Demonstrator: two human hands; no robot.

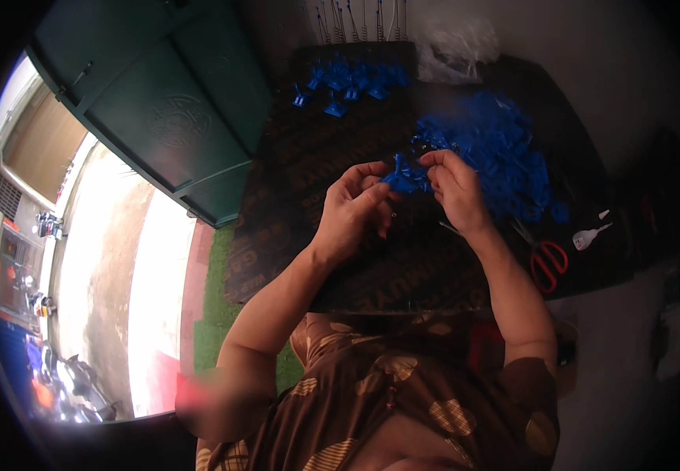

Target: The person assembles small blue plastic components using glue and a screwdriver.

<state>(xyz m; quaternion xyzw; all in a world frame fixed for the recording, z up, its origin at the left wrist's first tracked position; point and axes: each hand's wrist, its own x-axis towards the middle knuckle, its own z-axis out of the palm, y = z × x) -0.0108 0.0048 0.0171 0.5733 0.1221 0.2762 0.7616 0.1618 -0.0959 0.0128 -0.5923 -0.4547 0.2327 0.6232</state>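
Observation:
Above the middle of the dark table [285,204], my left hand [350,206] pinches a blue plastic piece [401,179] with a flat base and an upright part. My right hand [458,192] is closed at the piece's right side, thumb and fingertips pressed together. Whatever those fingertips hold is too small to make out. Just beyond my right hand lies a large heap of loose blue plastic pieces [509,149]. Farther off, at the table's back left, stands a smaller group of similar blue pieces [356,78], several of them upright.
Red-handled scissors [548,265] lie right of my right forearm, beside a small white squeeze bottle [587,238]. A clear plastic bag [456,51] sits at the back edge, near upright thin rods with coils [344,27]. A green metal door [183,110] stands left of the table.

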